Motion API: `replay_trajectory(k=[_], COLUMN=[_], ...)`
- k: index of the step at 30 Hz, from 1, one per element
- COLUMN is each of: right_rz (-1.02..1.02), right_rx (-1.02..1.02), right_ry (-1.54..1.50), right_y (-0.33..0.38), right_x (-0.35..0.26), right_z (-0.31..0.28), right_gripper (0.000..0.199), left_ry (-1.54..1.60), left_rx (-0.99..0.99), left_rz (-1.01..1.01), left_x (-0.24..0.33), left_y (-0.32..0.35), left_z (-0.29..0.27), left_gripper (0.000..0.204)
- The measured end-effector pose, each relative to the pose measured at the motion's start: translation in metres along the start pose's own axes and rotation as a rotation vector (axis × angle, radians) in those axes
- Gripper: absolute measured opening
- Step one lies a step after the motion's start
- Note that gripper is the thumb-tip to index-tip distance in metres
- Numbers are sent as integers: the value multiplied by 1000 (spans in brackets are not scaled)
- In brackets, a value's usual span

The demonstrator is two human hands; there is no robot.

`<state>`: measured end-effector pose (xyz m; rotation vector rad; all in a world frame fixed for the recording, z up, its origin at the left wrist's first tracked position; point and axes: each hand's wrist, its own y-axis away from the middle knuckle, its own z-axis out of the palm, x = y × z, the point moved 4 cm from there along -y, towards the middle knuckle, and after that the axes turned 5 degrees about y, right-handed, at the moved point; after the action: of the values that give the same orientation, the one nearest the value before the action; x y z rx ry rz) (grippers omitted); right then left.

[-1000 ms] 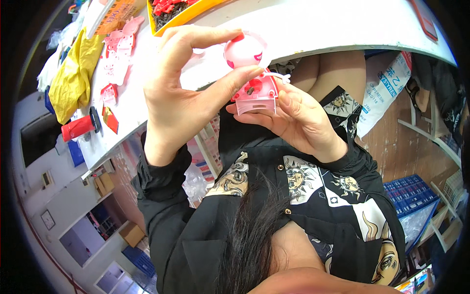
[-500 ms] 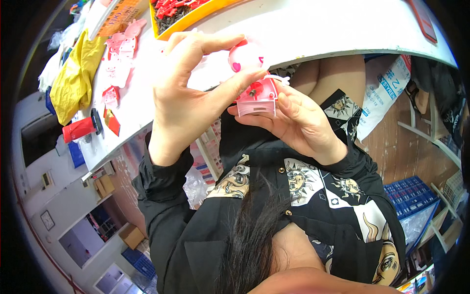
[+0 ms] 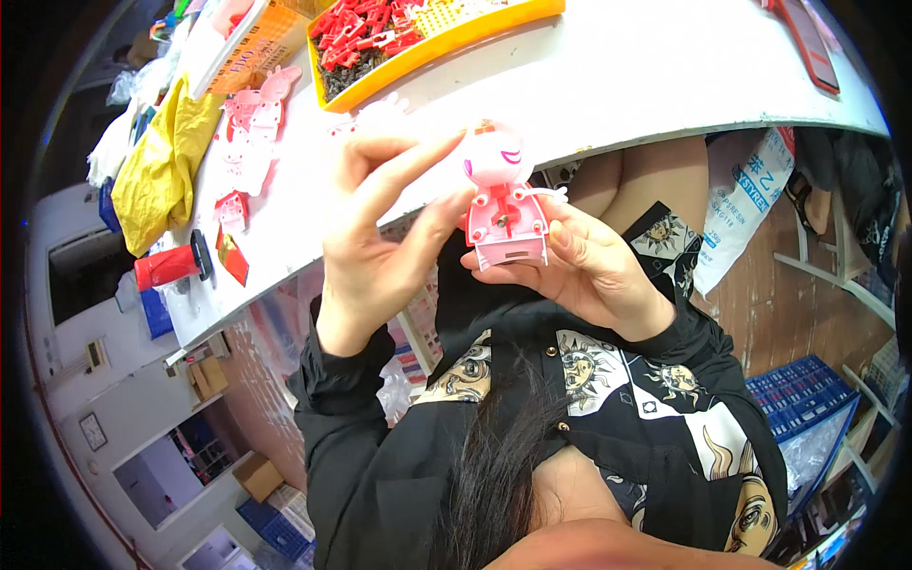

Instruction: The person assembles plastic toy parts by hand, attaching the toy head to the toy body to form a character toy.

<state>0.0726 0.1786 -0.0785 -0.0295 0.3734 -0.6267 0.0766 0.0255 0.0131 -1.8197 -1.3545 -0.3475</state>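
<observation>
A small pink plastic toy figure (image 3: 505, 215) is held up in front of me. Its rounded head bears magenta marks, and its open body shows red and pink parts with a small metal piece in the middle. My right hand (image 3: 598, 266) grips the body from the right and below, between thumb and fingers. My left hand (image 3: 385, 228) is at the figure's left side, its thumb and forefinger spread; whether the fingertips still touch it I cannot tell. Pink toy parts (image 3: 252, 142) lie in a row on the white table to the left.
A yellow tray (image 3: 446, 52) of red, black and pale yellow small parts stands at the far side. Beside the row of parts lie a yellow bag (image 3: 176, 176), a red cylinder (image 3: 166, 270) and a red packet (image 3: 231, 258). A red phone-like slab (image 3: 806, 46) sits far right on the table (image 3: 655, 71).
My left thumb and forefinger have come away from the figure's head and spread apart. The figure, still in my right hand, sits lower in the view and shows more of its body.
</observation>
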Motion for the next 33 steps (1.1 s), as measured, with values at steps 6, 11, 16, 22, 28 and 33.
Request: replay_trajectory(k=[6, 11, 16, 22, 28, 33], right_rz=[31, 58, 21, 19, 0, -11], right_rx=[42, 62, 7, 56, 18, 50], right_ry=[28, 57, 1, -61, -30, -15], right_y=[-2, -2, -3, 0, -3, -4], right_x=[4, 9, 4, 7, 8, 9], right_z=[-3, -5, -9, -10, -8, -12], right_gripper=[63, 71, 54, 54, 53, 53], left_ry=[-3, -153, -130, 40, 23, 41], left_rx=[24, -77, -81, -104, -92, -108], left_rz=[13, 39, 30, 89, 51, 44], left_x=[-6, 0, -4, 15, 8, 3], left_y=[3, -3, -1, 6, 10, 12], left_z=[-4, 4, 7, 1, 10, 16], left_gripper=[30, 30, 33, 38, 29, 20])
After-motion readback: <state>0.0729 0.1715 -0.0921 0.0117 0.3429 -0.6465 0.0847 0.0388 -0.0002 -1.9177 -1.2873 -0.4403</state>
